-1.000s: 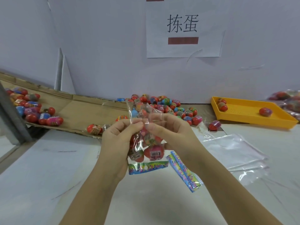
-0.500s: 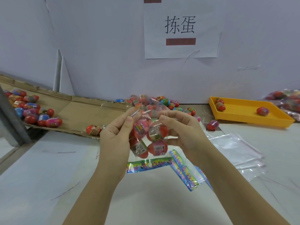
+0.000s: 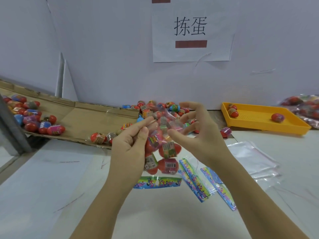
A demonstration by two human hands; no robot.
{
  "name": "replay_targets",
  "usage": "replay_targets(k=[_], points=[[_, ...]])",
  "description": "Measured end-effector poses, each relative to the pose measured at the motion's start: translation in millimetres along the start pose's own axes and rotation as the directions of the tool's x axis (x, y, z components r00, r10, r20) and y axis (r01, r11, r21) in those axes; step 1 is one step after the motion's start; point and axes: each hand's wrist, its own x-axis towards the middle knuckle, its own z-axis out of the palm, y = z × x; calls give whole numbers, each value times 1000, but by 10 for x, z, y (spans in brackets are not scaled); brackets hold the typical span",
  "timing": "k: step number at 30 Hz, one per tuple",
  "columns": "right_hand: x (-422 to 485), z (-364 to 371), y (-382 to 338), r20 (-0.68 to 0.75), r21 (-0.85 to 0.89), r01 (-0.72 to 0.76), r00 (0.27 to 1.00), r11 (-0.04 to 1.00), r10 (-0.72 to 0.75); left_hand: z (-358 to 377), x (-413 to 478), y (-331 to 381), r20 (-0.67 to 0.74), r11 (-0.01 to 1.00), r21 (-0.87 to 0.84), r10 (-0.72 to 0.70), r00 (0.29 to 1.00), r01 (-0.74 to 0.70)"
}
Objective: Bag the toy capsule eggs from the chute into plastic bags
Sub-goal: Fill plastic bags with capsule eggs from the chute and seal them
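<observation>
Between the two raised hands hung a clear plastic bag [image 3: 156, 133] packed with red toy capsule eggs [image 3: 168, 165]. The left hand [image 3: 129, 149], palm turned inward, pinched the bag's upper edge between thumb and forefinger. The right hand [image 3: 198, 135] was spread wide, fingers loosely curved, thumb tip against the plastic; whether it gripped could not be told. Beyond the fingertips lay loose multicoloured capsule eggs [image 3: 174, 107], with a brown cardboard chute [image 3: 86, 118] out past the left hand.

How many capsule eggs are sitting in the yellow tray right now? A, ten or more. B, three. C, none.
B: two eggs sit together at the left end of the yellow tray, and a third egg lies alone toward its right.
</observation>
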Motion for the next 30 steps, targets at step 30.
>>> replay_targets(k=[30], points=[[57,-40,-10,336,459,-437,892,773,304,-45,33,68,-1,900,-386,-220,975,202]])
